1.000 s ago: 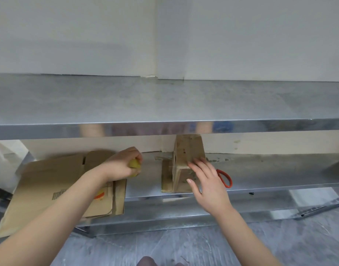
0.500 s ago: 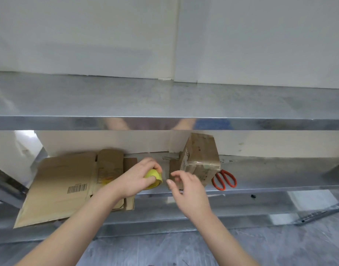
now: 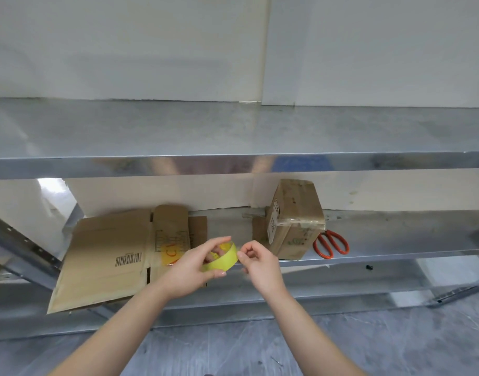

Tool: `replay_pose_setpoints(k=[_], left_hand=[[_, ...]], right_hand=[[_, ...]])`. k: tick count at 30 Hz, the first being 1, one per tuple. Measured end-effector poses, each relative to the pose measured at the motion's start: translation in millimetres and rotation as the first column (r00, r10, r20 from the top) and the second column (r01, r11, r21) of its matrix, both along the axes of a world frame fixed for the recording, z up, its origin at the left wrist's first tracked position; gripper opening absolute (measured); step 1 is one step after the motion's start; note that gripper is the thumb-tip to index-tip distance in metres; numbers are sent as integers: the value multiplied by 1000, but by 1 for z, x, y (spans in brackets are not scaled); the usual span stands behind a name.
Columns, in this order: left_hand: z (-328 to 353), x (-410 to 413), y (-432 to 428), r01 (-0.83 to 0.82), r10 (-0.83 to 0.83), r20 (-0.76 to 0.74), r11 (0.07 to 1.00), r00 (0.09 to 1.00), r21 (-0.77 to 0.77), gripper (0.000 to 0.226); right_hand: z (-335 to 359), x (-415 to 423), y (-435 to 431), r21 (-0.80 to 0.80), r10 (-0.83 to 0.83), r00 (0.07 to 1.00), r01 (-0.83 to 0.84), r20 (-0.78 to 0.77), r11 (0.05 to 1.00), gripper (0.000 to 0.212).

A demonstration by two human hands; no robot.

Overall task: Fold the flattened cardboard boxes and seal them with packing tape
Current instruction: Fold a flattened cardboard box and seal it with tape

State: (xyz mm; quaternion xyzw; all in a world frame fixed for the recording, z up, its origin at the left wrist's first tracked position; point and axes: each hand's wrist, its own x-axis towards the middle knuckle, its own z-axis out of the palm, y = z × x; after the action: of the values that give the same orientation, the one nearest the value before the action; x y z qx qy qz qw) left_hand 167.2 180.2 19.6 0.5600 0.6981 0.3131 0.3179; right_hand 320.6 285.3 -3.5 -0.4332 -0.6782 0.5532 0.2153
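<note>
My left hand (image 3: 191, 270) grips a yellow roll of packing tape (image 3: 224, 258) in front of the lower shelf, fingers through its core and thumb under it. My right hand (image 3: 256, 263) is just right of the roll, its fingertips pinching at the roll's edge. A folded, taped cardboard box (image 3: 292, 221) stands upright on the lower shelf behind my right hand. Flattened cardboard boxes (image 3: 108, 256) lie on the left part of that shelf, overhanging its front edge.
Orange-handled scissors (image 3: 331, 244) lie on the lower shelf (image 3: 395, 237) right of the box. A metal upper shelf (image 3: 233, 131) juts out above. A slanted metal rail (image 3: 24, 245) stands at the left. Grey floor lies below.
My left hand has carried the tape roll from the flattened boxes toward the middle. My right hand has let go of the folded box and come to the roll's edge.
</note>
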Motion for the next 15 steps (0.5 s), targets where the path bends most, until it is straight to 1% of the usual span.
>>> replay_pose_setpoints(k=[2,5,7,8,9,12,14,15], left_hand=[[-12,-6,-1,-30,30,-37,1000,999,-5,66],[-23,-21,6,-79,78,-195,997,978,3,65],[-28,-34,14,-129,129,-240,991,962,16,64],[-29,-39,20,-132,133,-255,991,958,21,65],[-32,-42,25,-116,116,-283,993,952,18,65],[-47,-44,40,-62,52,-359,998,932,-14,62],[-63,-44,47,-82,63,-365,996,929,-37,59],[-70,-45,50,-103,79,-361,993,929,-48,58]], right_hand=[[-5,-3,1,-3,30,999,-30,26,1000,25],[-7,-7,0,144,107,989,-121,107,982,24],[-9,-9,-5,214,122,984,-149,132,965,23],[-12,-9,-5,226,102,984,-134,145,965,23],[-18,-10,-4,214,61,987,-93,152,972,23],[-39,-17,12,63,-60,982,49,177,997,22],[-50,-27,25,13,-73,966,72,249,997,20],[-55,-34,31,31,-69,947,62,312,998,19]])
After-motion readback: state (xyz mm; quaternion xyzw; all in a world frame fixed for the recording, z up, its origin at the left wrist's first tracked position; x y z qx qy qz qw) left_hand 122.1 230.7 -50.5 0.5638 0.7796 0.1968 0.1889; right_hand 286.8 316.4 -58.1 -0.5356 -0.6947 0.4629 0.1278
